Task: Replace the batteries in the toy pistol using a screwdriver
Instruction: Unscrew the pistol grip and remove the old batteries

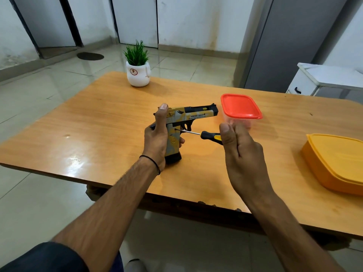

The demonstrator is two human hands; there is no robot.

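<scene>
A yellow, grey and black toy pistol (191, 114) stands upright on the wooden table (98, 122), barrel pointing right. My left hand (157, 138) grips its handle from behind, thumb up along the rear of the slide. A screwdriver (210, 136) with a black and yellow handle points left, its thin metal tip set against the side of the pistol's grip. My right hand (241, 154) holds the screwdriver's handle end between thumb and fingers; most of the handle is hidden behind that hand.
A clear box with a red lid (240, 106) stands just right of the pistol's muzzle. A yellow lidded container (335, 161) sits at the table's right edge. A small potted plant in a white pot (138, 72) stands at the far edge.
</scene>
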